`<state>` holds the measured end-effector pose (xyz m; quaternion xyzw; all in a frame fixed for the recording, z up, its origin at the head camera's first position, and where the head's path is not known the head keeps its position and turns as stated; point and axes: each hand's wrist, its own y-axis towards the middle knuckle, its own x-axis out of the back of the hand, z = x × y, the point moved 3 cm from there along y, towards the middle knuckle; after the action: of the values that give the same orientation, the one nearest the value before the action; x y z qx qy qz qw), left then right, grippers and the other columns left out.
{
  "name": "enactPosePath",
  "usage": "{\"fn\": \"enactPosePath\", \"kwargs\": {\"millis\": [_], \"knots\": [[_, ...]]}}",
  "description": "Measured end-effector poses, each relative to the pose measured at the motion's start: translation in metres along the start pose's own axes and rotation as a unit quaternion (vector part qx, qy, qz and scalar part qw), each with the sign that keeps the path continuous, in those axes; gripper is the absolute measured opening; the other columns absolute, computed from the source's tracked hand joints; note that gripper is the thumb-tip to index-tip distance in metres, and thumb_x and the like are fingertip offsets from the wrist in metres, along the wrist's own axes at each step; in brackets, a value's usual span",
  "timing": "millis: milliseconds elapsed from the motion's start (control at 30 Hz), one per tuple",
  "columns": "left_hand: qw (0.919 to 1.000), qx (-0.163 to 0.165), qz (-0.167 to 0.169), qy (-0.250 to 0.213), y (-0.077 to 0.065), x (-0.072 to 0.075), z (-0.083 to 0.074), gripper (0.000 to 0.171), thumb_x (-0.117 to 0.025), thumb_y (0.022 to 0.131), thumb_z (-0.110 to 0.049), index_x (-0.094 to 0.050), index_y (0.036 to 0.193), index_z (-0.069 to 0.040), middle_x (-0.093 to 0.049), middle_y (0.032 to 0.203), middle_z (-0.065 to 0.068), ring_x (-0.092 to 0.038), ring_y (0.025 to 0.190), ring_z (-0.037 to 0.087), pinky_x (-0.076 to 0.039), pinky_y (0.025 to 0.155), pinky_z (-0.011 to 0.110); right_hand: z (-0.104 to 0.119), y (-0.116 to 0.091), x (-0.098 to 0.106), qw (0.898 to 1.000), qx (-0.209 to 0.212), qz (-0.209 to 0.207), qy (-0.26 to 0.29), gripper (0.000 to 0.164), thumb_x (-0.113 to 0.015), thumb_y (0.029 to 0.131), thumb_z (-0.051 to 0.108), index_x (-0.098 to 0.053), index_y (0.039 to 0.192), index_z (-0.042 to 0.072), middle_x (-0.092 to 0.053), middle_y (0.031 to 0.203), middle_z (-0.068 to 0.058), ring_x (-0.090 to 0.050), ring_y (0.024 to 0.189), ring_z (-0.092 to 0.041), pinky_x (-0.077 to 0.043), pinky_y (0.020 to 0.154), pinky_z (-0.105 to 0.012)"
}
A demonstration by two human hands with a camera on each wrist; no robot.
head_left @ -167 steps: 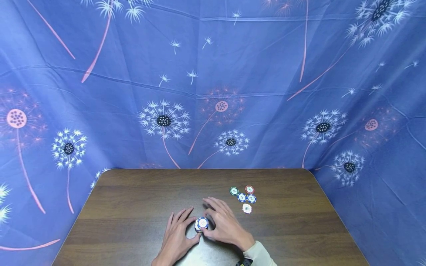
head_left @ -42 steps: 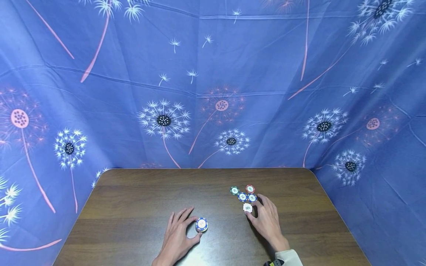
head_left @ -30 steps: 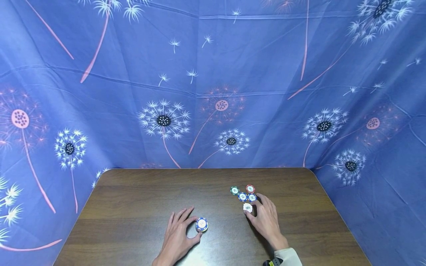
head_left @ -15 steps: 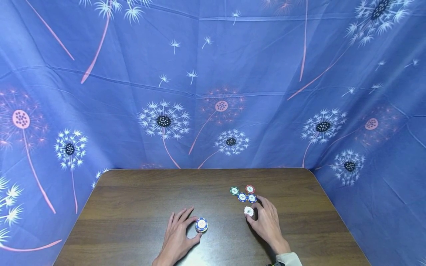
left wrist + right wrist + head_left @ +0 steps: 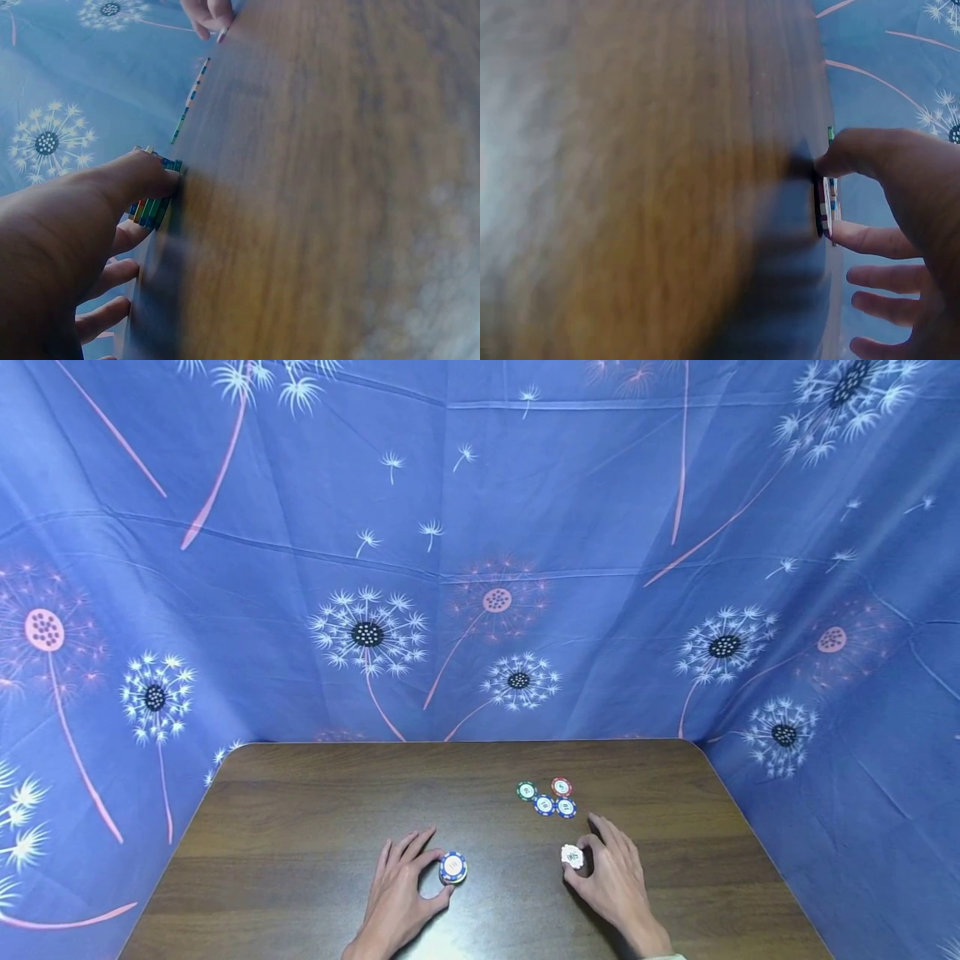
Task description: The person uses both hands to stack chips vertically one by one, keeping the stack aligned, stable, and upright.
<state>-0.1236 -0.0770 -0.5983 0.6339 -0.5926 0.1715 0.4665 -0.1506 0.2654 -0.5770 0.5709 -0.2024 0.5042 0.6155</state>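
My left hand [image 5: 401,889] holds a short stack of poker chips [image 5: 453,867] on the table between thumb and index finger. A blue-and-white chip tops the stack; green and other colours show along its edge [image 5: 156,208] in the left wrist view. To the right, my right hand [image 5: 618,883] pinches a white poker chip [image 5: 572,857] by its rim, the other fingers spread. Seen edge-on in the right wrist view, the chip [image 5: 824,206] is low over or on the wood; whether another lies under it I cannot tell.
Beyond my right hand lie a green chip [image 5: 527,791], a red chip [image 5: 562,787] and two blue chips [image 5: 544,805], flat and close together. The brown wooden table [image 5: 337,785] ends at a blue dandelion-print cloth [image 5: 600,627] hanging behind and at the sides.
My right hand, first at the stack, went over to the loose chips, pinched the white one and has drawn it nearer, away from the blue chips. The left hand has stayed at the stack.
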Motion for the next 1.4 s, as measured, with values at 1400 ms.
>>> {"fn": "enactPosePath", "kwargs": {"millis": [1400], "knots": [[0.9997, 0.009, 0.020, 0.010, 0.002, 0.000, 0.001, 0.045, -0.092, 0.075, -0.037, -0.081, 0.114, -0.019, -0.063, 0.151, 0.005, -0.055, 0.140, 0.036, -0.031, 0.121, 0.070, 0.124, 0.041, -0.038, 0.971, 0.184, 0.133, 0.079, 0.032, -0.088, 0.075, 0.039, -0.072, 0.093, 0.018, -0.061, 0.150, -0.017, -0.054, 0.143, -0.040, -0.043, 0.118, -0.061]]}}
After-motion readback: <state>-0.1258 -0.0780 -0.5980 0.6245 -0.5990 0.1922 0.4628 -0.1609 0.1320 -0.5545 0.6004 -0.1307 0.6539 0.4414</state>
